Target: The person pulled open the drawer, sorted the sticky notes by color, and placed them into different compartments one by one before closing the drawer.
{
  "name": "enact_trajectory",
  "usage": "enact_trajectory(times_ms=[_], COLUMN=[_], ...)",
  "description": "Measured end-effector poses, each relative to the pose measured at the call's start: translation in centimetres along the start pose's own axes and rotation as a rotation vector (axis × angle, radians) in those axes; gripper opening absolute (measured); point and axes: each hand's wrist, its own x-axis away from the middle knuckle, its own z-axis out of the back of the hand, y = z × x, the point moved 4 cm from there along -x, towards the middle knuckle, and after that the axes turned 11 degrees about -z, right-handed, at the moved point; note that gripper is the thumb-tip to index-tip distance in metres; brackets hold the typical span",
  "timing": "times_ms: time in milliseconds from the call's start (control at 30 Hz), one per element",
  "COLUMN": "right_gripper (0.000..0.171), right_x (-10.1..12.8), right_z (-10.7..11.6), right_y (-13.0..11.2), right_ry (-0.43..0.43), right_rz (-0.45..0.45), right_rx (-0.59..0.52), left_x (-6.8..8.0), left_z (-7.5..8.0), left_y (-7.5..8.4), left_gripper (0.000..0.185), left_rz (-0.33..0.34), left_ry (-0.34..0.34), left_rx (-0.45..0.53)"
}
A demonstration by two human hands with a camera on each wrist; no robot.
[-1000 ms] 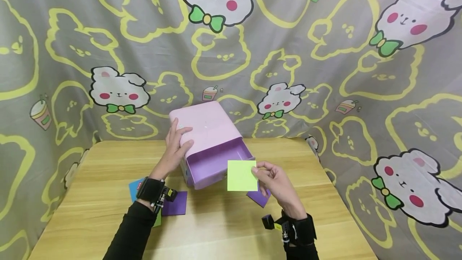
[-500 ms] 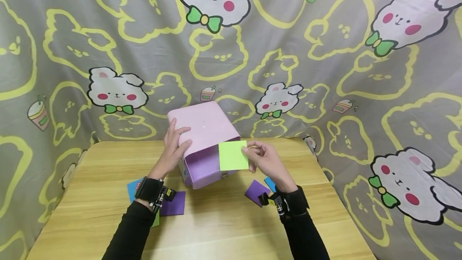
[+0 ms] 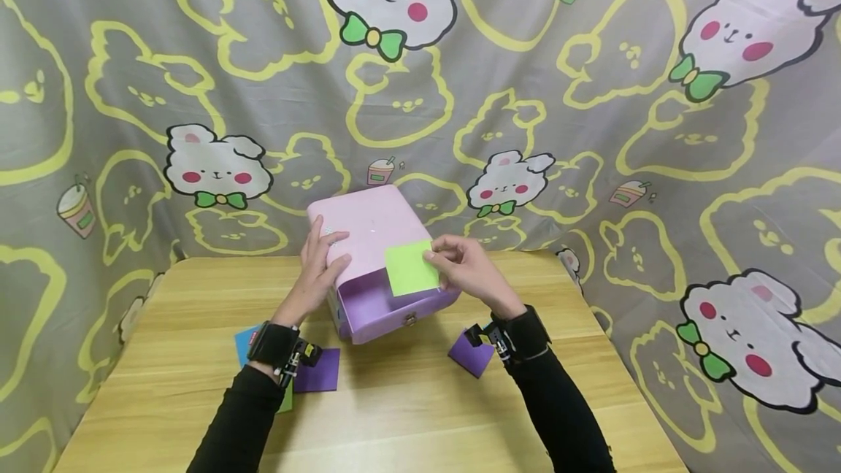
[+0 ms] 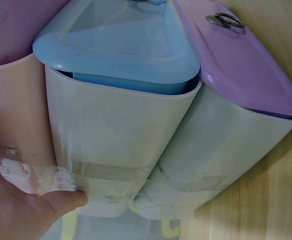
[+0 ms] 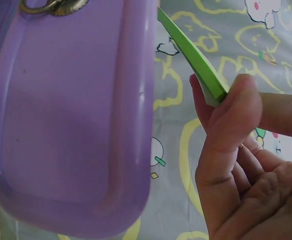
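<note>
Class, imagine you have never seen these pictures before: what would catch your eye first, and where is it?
First, the bright yellow-green square, pinched in the right hand and, in the head view, overlapping the opening of the pulled-out purple drawer. Next, the pink-topped box holding that drawer, on the table with the left hand resting on it. Behind everything, the gray curtain shows big white rabbit faces.

Head view: bright, diffuse light from above; pale sheen on the near tabletop [image 3: 394, 433], soft shadow beneath the purple drawer [image 3: 377, 325]; the printed curtain [image 3: 296, 104] stretches towards the corners. Left wrist view: dimmer, detail soft. Right wrist view: a highlight follows the drawer's edge.
</note>
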Motion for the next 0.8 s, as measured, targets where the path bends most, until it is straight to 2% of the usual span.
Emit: enact_trajectory(times_ms=[233, 467, 633, 800], right_gripper=[0.016, 0.017, 0.015, 0.013], right_x=[-0.8, -1.9, -2.1, -2.1], right_z=[-0.6, -1.6, -1.6, -1.9], right_y=[0.5, 0.8, 0.9, 0.8], right_ry=[-0.014, -0.024, -0.016, -0.062], right_rz=[-0.017, -0.032, -0.043, -0.025], right_rx=[0.025, 0.102, 0.149, 0.216], left_x=[-0.1, 0.4, 0.0, -0.2], left_z=[-0.1, 0.6, 0.4, 0.0], left_y=[0.0, 0.0, -0.1, -0.3], left_gripper=[0.046, 0.046, 0.046, 0.047], left_rz=[-0.010, -0.009, -0.024, -0.015], left_ry=[0.009, 0.048, 0.032, 0.027], left_rx=[-0.003, -0.033, -0.018, -0.012])
